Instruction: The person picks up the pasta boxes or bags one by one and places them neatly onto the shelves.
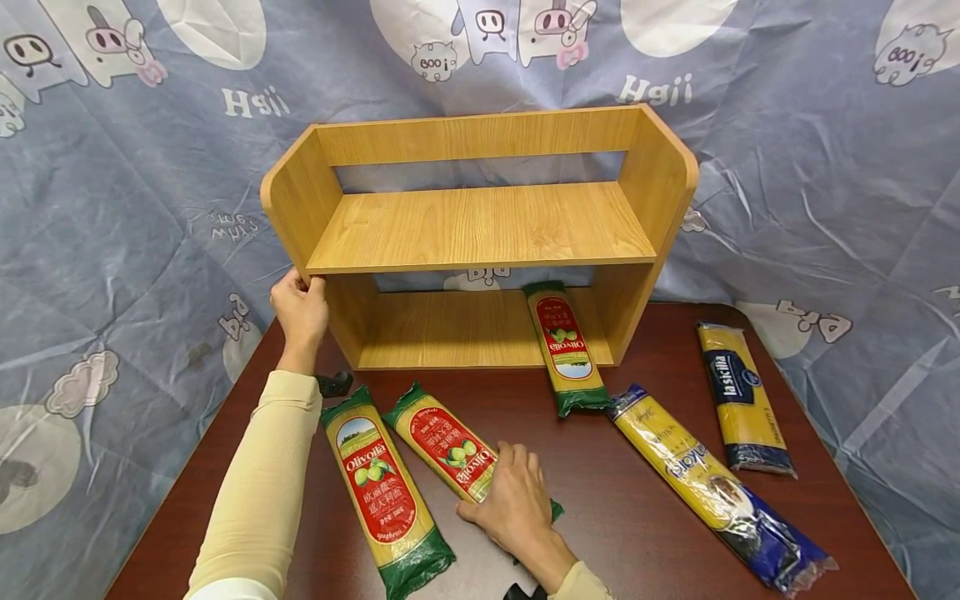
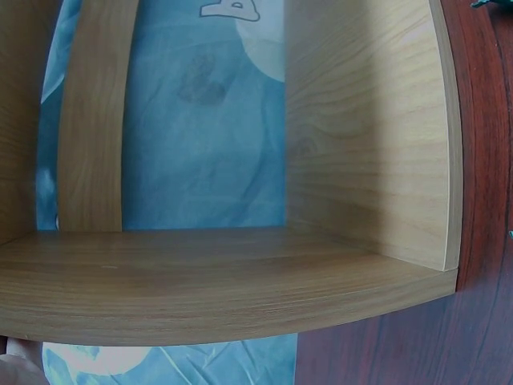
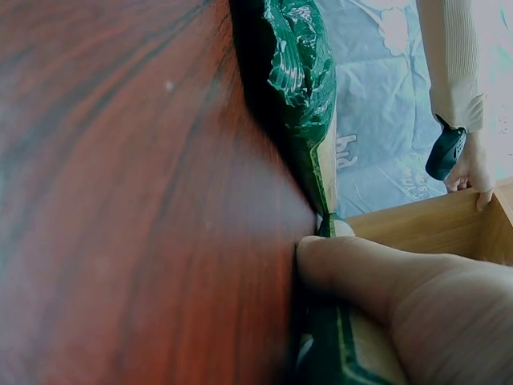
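Holding the spaghetti packet [image 1: 448, 450] by its near half, beneath the right grip [image 1: 513, 500]; aiming its long axis forward-left from there; clasping the shelf [image 1: 480, 225] with the farther left grip [image 1: 300, 312].

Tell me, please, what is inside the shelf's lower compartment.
One Olivoilà pasta pack lies partly inside, its near end past the front edge of the bottom board; anything beneath the pack is hidden.

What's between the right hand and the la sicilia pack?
The Ankara pack, lying at a slant between the right hand and the la sicilia pack. Head view shows it.
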`<state>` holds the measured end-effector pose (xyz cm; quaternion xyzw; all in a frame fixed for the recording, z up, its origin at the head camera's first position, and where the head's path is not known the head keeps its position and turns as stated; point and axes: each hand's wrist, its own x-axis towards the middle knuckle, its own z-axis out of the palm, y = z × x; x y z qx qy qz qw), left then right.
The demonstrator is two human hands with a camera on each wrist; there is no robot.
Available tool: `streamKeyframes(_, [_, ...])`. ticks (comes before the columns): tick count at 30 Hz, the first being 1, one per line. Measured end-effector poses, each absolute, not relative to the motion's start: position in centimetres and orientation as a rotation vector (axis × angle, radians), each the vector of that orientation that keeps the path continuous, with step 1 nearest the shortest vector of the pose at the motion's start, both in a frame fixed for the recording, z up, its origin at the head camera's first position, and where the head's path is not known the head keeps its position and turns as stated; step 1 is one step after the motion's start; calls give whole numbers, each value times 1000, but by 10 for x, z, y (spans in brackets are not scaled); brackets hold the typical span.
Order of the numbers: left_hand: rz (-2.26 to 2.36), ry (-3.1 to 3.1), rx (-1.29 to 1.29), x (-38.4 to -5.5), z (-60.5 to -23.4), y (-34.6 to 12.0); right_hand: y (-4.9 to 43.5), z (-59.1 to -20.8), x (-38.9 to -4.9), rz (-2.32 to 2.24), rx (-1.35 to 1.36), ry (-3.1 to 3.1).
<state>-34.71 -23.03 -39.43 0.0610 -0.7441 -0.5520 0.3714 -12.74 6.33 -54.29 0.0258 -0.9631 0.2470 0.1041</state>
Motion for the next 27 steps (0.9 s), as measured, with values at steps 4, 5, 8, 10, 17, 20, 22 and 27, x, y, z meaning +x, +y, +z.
streamKeyframes(4, [-1416, -1901, 152, -347, -394, -230, 62, -542, -127, 716, 68, -2849])
streamKeyframes(5, [-1418, -1900, 150, -347, -394, -230, 62, -542, -128, 717, 64, -2849])
streamKeyframes(8, [-1420, -1900, 145, -346, -394, -229, 62, -541, -128, 716, 53, -2850])
streamKeyframes(10, [-1419, -1898, 144, -346, -393, -229, 62, -540, -128, 721, 43, -2851])
streamKeyframes(17, [-1406, -1906, 142, -348, -393, -230, 62, -536, -131, 762, 2, -2870])
streamKeyframes(20, [-1411, -1912, 141, -348, -394, -231, 63, -533, -131, 789, -5, -2886])
streamKeyframes(22, [-1414, -1915, 145, -349, -395, -232, 64, -532, -132, 806, 0, -2896])
streamKeyframes(27, [-1414, -1924, 154, -349, -395, -233, 67, -529, -133, 835, 18, -2921])
